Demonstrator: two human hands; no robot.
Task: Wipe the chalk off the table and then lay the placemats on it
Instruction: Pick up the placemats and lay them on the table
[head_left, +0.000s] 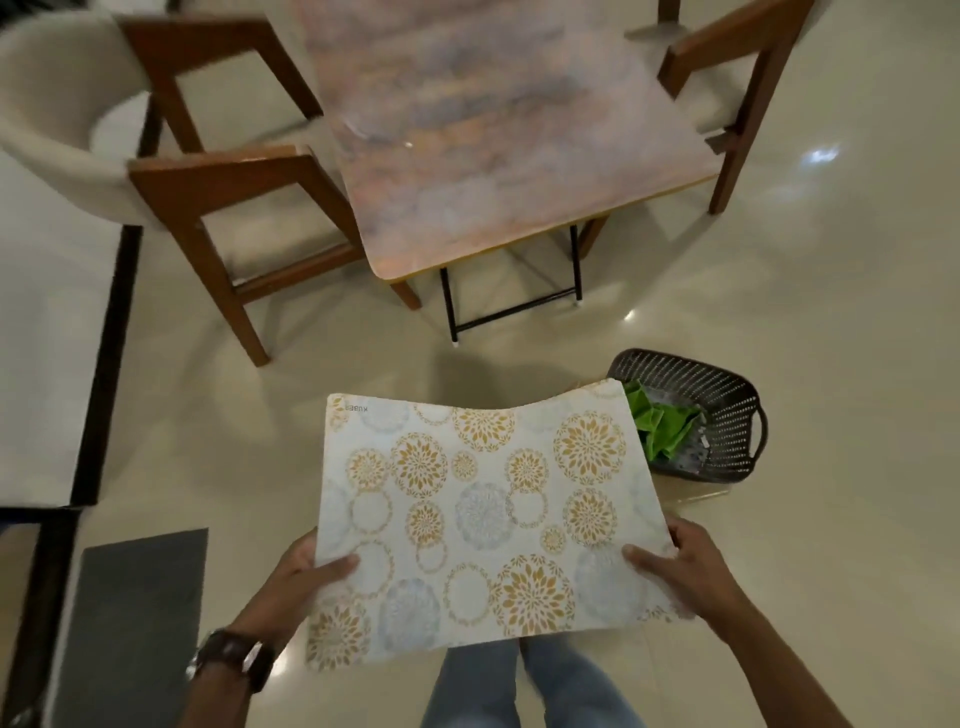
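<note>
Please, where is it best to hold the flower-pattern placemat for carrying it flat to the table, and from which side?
Hold the placemat at its two near corners, coming from the short sides, as the left hand and right hand do, thumbs on top. The sheet is thin and its far edge already curves, so wide-apart grips probably keep it flat for the table.

Glossy cream tiled floor (779, 312) reflects ceiling lights. Wooden armchairs (223, 218) with pale upholstery stand nearby; a grey mat (140, 613) lies at lower left.
</note>
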